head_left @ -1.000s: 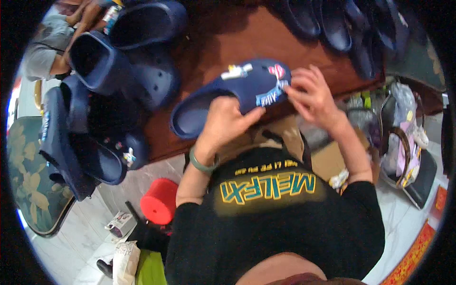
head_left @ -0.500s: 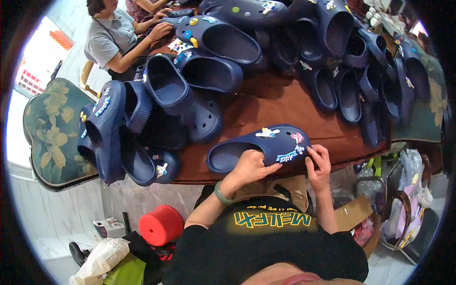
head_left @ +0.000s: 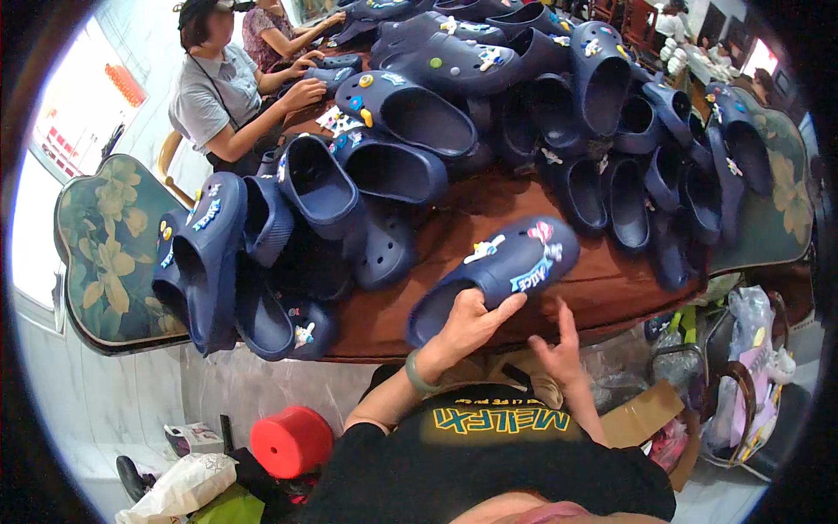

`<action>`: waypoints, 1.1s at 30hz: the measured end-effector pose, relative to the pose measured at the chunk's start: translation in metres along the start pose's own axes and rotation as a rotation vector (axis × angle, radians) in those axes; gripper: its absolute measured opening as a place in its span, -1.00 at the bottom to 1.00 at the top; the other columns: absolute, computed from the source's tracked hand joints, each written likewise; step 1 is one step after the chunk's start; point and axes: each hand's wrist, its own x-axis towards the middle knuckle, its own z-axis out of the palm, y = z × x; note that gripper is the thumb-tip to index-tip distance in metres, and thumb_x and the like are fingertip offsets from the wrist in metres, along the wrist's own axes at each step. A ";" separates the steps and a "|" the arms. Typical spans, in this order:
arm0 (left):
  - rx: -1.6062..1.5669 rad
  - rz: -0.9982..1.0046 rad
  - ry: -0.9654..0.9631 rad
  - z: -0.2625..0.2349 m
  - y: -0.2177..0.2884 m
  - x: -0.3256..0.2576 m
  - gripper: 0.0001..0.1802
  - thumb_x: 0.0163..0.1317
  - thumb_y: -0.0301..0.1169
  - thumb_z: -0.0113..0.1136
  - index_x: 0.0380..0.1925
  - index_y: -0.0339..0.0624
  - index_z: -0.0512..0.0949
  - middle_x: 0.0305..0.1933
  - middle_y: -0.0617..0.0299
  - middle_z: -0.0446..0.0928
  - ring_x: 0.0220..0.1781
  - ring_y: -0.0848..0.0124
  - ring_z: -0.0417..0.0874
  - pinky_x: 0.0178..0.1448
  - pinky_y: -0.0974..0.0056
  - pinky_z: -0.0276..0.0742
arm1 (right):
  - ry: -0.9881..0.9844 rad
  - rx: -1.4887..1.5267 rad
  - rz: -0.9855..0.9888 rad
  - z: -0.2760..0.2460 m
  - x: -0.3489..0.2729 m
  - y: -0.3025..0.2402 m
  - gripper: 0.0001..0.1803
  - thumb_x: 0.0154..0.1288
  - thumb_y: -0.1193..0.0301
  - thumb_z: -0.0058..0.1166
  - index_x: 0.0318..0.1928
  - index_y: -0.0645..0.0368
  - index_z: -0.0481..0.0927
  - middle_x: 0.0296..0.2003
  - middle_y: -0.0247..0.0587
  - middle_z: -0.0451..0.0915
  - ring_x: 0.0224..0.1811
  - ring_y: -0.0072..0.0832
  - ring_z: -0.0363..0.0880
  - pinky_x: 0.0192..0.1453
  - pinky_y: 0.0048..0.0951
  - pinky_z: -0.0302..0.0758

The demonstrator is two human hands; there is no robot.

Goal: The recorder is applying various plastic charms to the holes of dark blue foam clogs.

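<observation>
A navy foam clog (head_left: 506,262) with several charms on its upper is gripped at its opening by my left hand (head_left: 474,327). The fingers reach inside the clog and the thumb lies along its outer side. The clog is tilted above the brown tablecloth, its toe pointing to the far right. My right hand (head_left: 559,348) is just below the toe, apart from the clog, with its fingers spread and nothing in them. Left of the clog lies a heap of similar navy clogs (head_left: 209,262), and more clogs (head_left: 602,87) are piled at the far right.
The brown cloth (head_left: 375,323) covers the table. Flowered chair backs (head_left: 109,253) stand at both sides. Across the table sits a person in a grey shirt (head_left: 214,105), beside another person. A red stool (head_left: 292,441) stands at lower left; a cardboard box (head_left: 642,415) and bags are at lower right.
The clog has been lifted and tilted by my left hand, moving slightly right. My right hand has come off the toe and dropped toward me, fingers spreading. The whole view has shifted slightly.
</observation>
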 end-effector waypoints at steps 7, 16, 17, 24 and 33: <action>-0.099 0.046 -0.240 0.025 -0.009 -0.010 -0.20 0.21 -0.05 0.29 0.22 -0.46 0.26 0.13 -0.07 0.40 0.18 0.20 0.42 0.29 0.19 0.31 | -0.216 0.275 -0.001 0.026 0.010 -0.036 0.28 0.05 0.29 0.38 0.44 0.37 -0.41 0.38 0.25 0.09 0.43 -0.09 0.16 0.45 -0.20 0.15; -0.075 0.057 -0.376 0.002 0.021 -0.012 -0.66 0.27 -0.47 0.22 0.01 -0.42 0.58 -0.07 0.05 0.65 -0.12 0.46 0.62 0.07 0.33 0.54 | 0.008 0.766 0.295 0.015 -0.007 -0.015 0.04 0.06 0.58 0.09 0.51 0.16 -0.19 0.37 -0.08 0.16 0.38 -0.34 0.22 0.45 -0.35 0.13; -0.191 -0.056 -0.283 -0.001 0.009 -0.017 -0.79 0.30 -0.47 0.22 -0.12 -0.37 0.63 -0.18 0.17 0.69 -0.19 0.52 0.65 -0.07 0.41 0.56 | 0.004 0.720 0.194 0.012 -0.004 -0.006 0.02 0.01 0.53 0.05 0.50 0.25 -0.15 0.37 -0.06 0.18 0.38 -0.33 0.24 0.45 -0.35 0.13; -0.143 -0.035 0.222 -0.019 -0.064 -0.025 -0.84 0.37 -0.40 0.18 -0.28 -0.29 0.60 -0.38 0.41 0.54 -0.34 0.64 0.47 -0.26 0.49 0.43 | 0.054 0.797 0.230 -0.004 0.001 -0.014 0.01 -0.06 0.45 0.04 0.47 0.34 -0.04 0.31 -0.03 0.29 0.34 -0.31 0.31 0.42 -0.34 0.21; 0.190 0.124 0.191 -0.016 -0.073 -0.033 -0.90 0.26 -0.46 0.26 -0.33 -0.28 0.61 -0.44 0.15 0.60 -0.44 0.44 0.61 -0.32 0.36 0.51 | 0.033 0.913 0.098 -0.049 0.149 -0.065 -0.12 -0.10 0.37 0.08 0.35 0.32 0.23 0.07 -0.04 0.51 0.05 -0.32 0.55 0.16 -0.33 0.51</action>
